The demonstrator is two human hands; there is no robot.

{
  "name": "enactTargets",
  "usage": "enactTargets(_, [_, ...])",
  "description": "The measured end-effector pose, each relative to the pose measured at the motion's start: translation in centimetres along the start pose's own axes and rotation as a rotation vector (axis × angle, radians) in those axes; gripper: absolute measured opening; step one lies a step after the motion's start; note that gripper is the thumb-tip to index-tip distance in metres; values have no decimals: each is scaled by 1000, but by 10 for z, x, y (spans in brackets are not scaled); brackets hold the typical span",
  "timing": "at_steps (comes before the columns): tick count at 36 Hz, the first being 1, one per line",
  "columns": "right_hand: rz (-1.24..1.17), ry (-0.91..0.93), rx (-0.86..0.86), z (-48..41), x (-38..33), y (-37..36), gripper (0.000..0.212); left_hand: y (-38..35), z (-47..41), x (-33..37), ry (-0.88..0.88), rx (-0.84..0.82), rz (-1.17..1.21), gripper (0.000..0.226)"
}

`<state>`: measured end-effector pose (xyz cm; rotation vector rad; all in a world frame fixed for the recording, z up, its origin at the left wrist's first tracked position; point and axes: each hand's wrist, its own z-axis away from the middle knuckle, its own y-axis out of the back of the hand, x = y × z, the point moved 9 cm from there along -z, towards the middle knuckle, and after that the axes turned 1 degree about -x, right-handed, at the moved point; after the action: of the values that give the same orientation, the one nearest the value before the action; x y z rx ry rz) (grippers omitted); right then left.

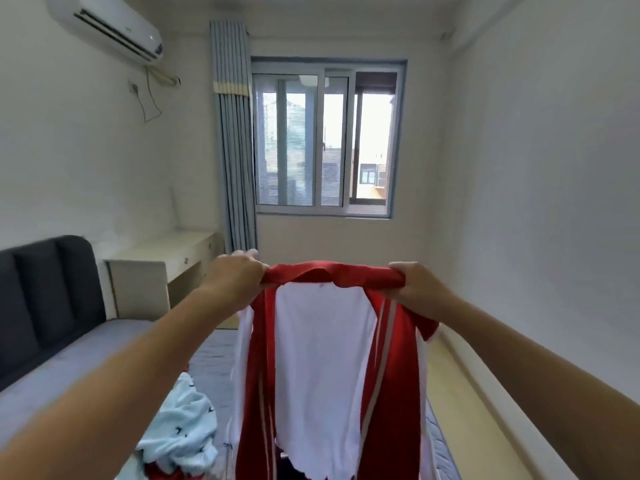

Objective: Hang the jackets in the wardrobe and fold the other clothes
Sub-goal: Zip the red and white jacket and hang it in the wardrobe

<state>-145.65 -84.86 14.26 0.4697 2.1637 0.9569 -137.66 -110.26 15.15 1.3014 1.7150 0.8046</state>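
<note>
A red and white jacket (322,358) hangs in front of me, held up at chest height above the bed. My left hand (233,273) grips its left shoulder and my right hand (417,284) grips its right shoulder, both with fingers curled into the red cloth. The white panel faces me, and red sleeves with pale stripes hang down both sides. A crumpled light blue garment with small dark marks (183,434) lies on the bed at lower left, with some red cloth (162,472) under it.
The bed with a grey-blue mattress (86,358) and dark headboard (41,299) fills the left. A cream desk (156,268) stands at the far left corner beside a curtain (235,168) and window (325,140). A strip of floor (460,393) runs along the right wall.
</note>
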Motion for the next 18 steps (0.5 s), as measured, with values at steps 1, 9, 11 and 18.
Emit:
enactTargets(1, [-12,52,-6,-1,-10,3,33,6,-3,5,-36,20,-47,38])
enactTargets(9, [140,489,9,5,-72,4,15,59,-3,63,-428,130,471,15])
enactTargets(11, [93,541,18,6,-82,3,11,68,-3,72,-491,130,584,18])
enactTargets(18, [-378,288,-302,5,-82,-25,29,99,1,91,-571,247,838,24])
